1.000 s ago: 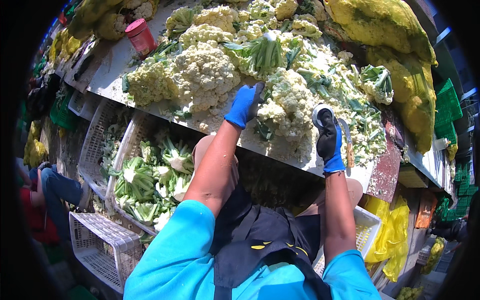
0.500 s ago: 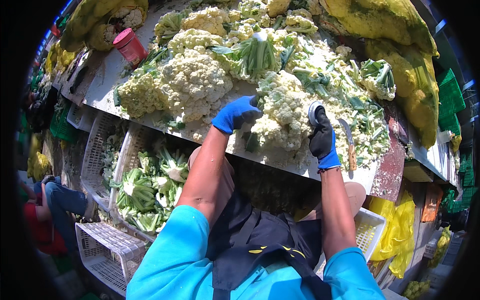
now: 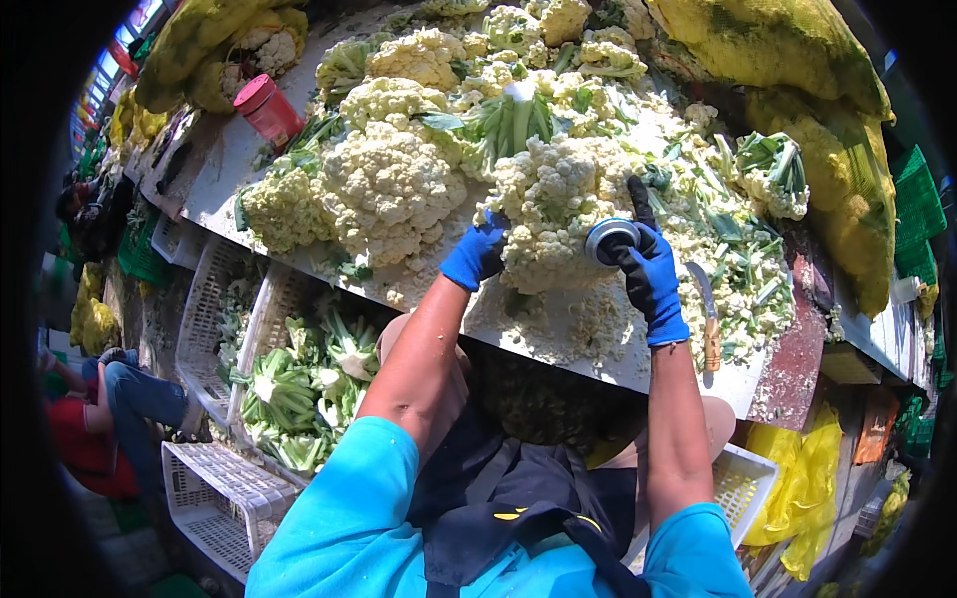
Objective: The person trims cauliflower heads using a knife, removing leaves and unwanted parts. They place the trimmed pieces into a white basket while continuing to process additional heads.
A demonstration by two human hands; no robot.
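My left hand [image 3: 478, 249], in a blue and dark glove, grips the left side of a big cauliflower head [image 3: 553, 199] near the front of the white table. My right hand [image 3: 648, 274], gloved alike, is closed on a round metal-rimmed tool [image 3: 610, 242] held against that head's right side, one finger stretched up along it. Just right of this hand lies a curved knife [image 3: 711, 339] with a wooden handle among scattered trimmings. More cauliflower heads [image 3: 384, 194] and leafy pieces surround the one in my hands.
A red canister [image 3: 267, 108] stands back left; yellow mesh sacks [image 3: 827, 199] pile at both sides. Below the table are white crates [image 3: 224, 528], one of leafy stalks [image 3: 284, 389], and yellow bags [image 3: 797, 483] at right. Green crates [image 3: 912, 199] stand far right. Another person [image 3: 130, 409] sits at left.
The cauliflower head has tipped and turned in my left hand. My right hand has turned inward, bringing the round tool's face flatter against the head and stretching a finger upward.
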